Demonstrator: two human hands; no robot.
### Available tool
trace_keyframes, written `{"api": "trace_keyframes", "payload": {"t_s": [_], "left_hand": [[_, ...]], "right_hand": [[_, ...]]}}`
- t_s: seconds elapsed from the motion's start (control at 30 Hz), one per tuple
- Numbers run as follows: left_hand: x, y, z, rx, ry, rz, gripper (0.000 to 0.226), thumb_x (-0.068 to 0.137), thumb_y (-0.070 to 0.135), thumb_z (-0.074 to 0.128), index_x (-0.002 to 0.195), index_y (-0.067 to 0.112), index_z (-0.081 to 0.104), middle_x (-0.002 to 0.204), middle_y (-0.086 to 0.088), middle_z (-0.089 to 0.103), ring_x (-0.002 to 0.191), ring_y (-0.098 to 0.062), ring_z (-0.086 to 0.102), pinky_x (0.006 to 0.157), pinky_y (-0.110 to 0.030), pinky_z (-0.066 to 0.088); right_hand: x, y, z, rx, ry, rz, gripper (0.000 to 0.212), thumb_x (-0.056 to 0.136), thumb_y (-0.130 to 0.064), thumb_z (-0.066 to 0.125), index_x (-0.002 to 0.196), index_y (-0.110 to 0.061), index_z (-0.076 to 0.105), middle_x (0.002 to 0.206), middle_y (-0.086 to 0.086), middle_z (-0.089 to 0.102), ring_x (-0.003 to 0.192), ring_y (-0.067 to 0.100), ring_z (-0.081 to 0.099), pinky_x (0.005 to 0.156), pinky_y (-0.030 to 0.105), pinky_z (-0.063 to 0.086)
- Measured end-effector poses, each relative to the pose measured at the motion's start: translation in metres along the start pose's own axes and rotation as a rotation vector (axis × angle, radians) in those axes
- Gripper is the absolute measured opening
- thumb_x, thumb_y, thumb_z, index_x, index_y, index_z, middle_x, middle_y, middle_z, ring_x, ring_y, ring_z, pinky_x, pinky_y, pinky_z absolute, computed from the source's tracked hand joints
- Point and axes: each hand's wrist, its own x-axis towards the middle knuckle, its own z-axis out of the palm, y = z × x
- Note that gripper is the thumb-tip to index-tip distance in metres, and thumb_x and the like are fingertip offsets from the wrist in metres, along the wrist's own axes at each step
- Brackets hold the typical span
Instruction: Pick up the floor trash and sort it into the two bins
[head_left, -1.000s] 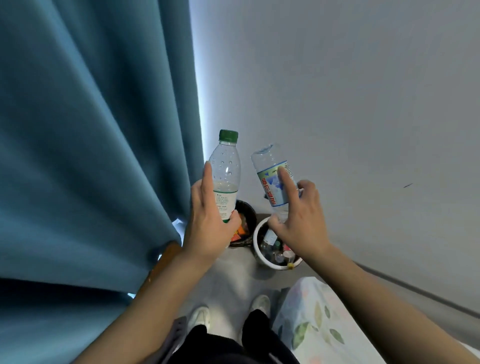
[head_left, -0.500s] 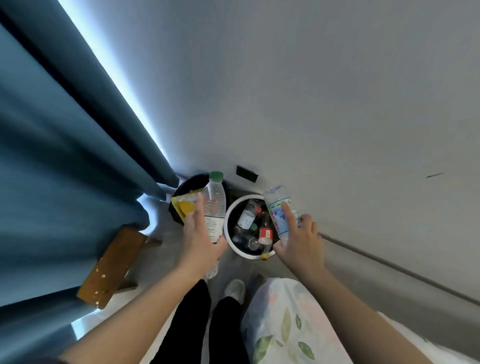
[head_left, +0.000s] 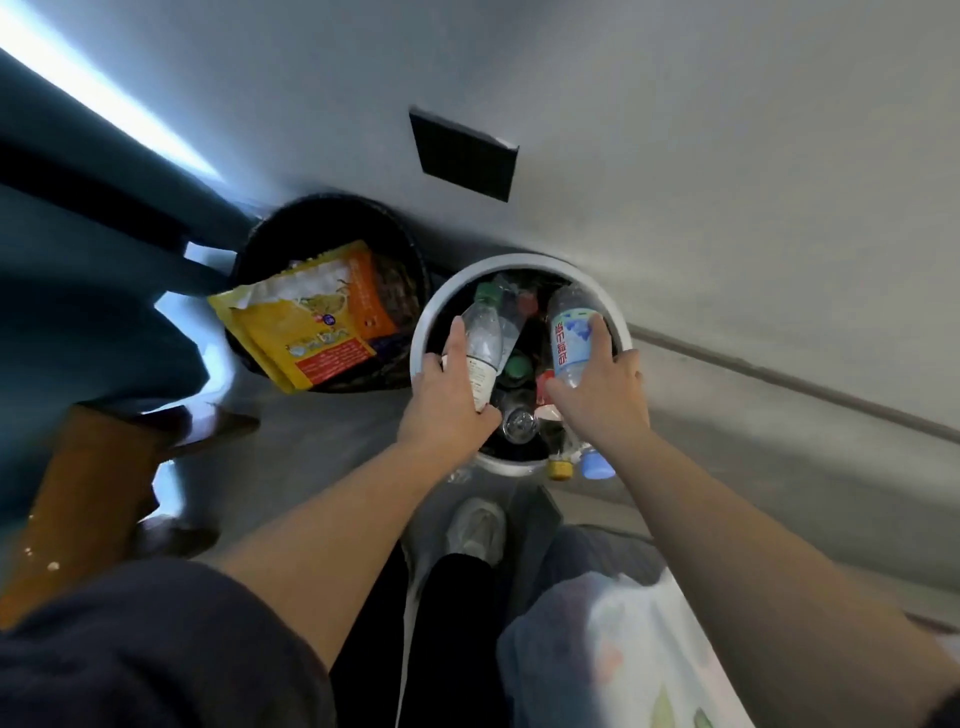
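My left hand (head_left: 447, 402) grips a clear plastic bottle with a green cap (head_left: 483, 338) over the white round bin (head_left: 431, 317). My right hand (head_left: 597, 395) grips a second clear bottle with a blue label (head_left: 569, 338) over the same bin. The white bin holds several plastic bottles and caps. To its left stands a black bin (head_left: 322, 213) with yellow-orange snack bags (head_left: 311, 327) sticking out over its rim.
Both bins stand against a pale wall with a black socket plate (head_left: 462, 153). A blue curtain (head_left: 78, 291) hangs at left above a wooden stool (head_left: 78, 499). A leaf-print cloth (head_left: 649, 660) lies at lower right. My shoe (head_left: 475, 527) is on the grey floor below the white bin.
The view has dropped toward the bins. Both hands have carried their bottles down from chest height to just over the white bin's opening.
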Motion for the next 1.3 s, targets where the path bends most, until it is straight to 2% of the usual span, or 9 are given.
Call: {"api": "trace_keyframes", "payload": {"t_s": [0.2,0.27,0.4,0.53,0.67,0.83,0.97,1.07,1.3], "left_hand": [[0.035,0.004,0.029,-0.129,0.108,-0.123,0.094,0.089,0.034,0.057,0.15,0.023,-0.014,0.137,-0.015,0.033,0.113,-0.03,0.048,0.09,-0.046,0.047],[0.035,0.004,0.03,-0.131,0.102,-0.124,0.091,0.09,0.039,0.054,0.15,0.021,-0.012,0.14,-0.015,0.032,0.115,-0.031,0.049,0.089,-0.047,0.047],[0.043,-0.005,0.016,-0.115,0.021,-0.189,0.083,0.092,0.047,0.047,0.151,0.017,-0.002,0.146,-0.016,0.034,0.122,-0.033,0.047,0.092,-0.043,0.042],[0.055,-0.01,-0.004,0.037,-0.04,-0.222,0.067,0.089,0.056,0.047,0.134,0.007,0.034,0.113,-0.013,0.059,0.097,-0.032,0.059,0.07,-0.036,0.045],[0.056,-0.003,-0.012,0.193,0.008,-0.205,0.052,0.087,0.057,0.053,0.11,0.011,0.049,0.094,-0.004,0.056,0.079,-0.022,0.055,0.06,-0.033,0.04],[0.053,-0.004,-0.013,0.219,0.005,-0.198,0.051,0.084,0.052,0.06,0.111,0.011,0.044,0.095,-0.005,0.054,0.079,-0.023,0.053,0.061,-0.033,0.042],[0.054,-0.001,-0.015,0.257,0.001,-0.171,0.051,0.084,0.048,0.063,0.11,0.008,0.046,0.1,-0.01,0.057,0.077,-0.025,0.054,0.058,-0.033,0.04],[0.057,0.009,-0.015,0.365,-0.029,-0.169,0.059,0.087,0.047,0.061,0.121,0.001,0.046,0.118,-0.013,0.049,0.092,-0.029,0.058,0.064,-0.034,0.041],[0.049,0.012,-0.018,0.408,0.012,-0.131,0.076,0.088,0.052,0.056,0.138,0.0,0.032,0.132,-0.015,0.039,0.118,-0.032,0.046,0.081,-0.039,0.048]], "right_hand": [[0.023,-0.008,0.019,0.179,-0.029,0.009,0.091,0.082,-0.035,0.058,0.151,-0.037,-0.001,0.133,0.014,0.036,0.109,0.032,0.05,0.092,0.036,0.044],[0.025,-0.015,0.02,0.263,-0.058,0.062,0.092,0.083,-0.039,0.057,0.151,-0.034,-0.006,0.137,0.014,0.036,0.112,0.032,0.05,0.095,0.041,0.045],[0.023,-0.022,0.022,0.057,-0.109,0.047,0.09,0.091,-0.05,0.046,0.151,-0.021,-0.014,0.144,0.017,0.029,0.127,0.04,0.038,0.1,0.045,0.037],[0.02,-0.028,0.029,-0.056,-0.103,0.039,0.093,0.094,-0.055,0.043,0.15,-0.014,-0.018,0.147,0.016,0.025,0.127,0.037,0.038,0.097,0.047,0.038],[0.024,-0.033,0.037,-0.104,-0.103,0.09,0.096,0.093,-0.057,0.044,0.15,-0.013,-0.02,0.144,0.013,0.034,0.124,0.034,0.044,0.091,0.046,0.04],[0.033,-0.04,0.035,-0.102,-0.149,0.197,0.1,0.093,-0.058,0.046,0.148,-0.012,-0.022,0.119,0.009,0.06,0.1,0.029,0.06,0.07,0.037,0.038],[0.034,-0.034,0.03,-0.062,-0.153,0.158,0.099,0.093,-0.054,0.049,0.149,-0.011,-0.02,0.114,0.008,0.061,0.092,0.027,0.062,0.069,0.036,0.044],[0.032,-0.022,0.029,-0.054,-0.154,0.085,0.093,0.095,-0.047,0.048,0.151,-0.011,-0.016,0.11,0.009,0.063,0.083,0.026,0.061,0.07,0.036,0.048],[0.015,-0.007,0.02,-0.059,-0.086,-0.007,0.073,0.094,-0.043,0.049,0.151,-0.023,0.008,0.128,0.015,0.047,0.108,0.035,0.055,0.082,0.041,0.047]]}}
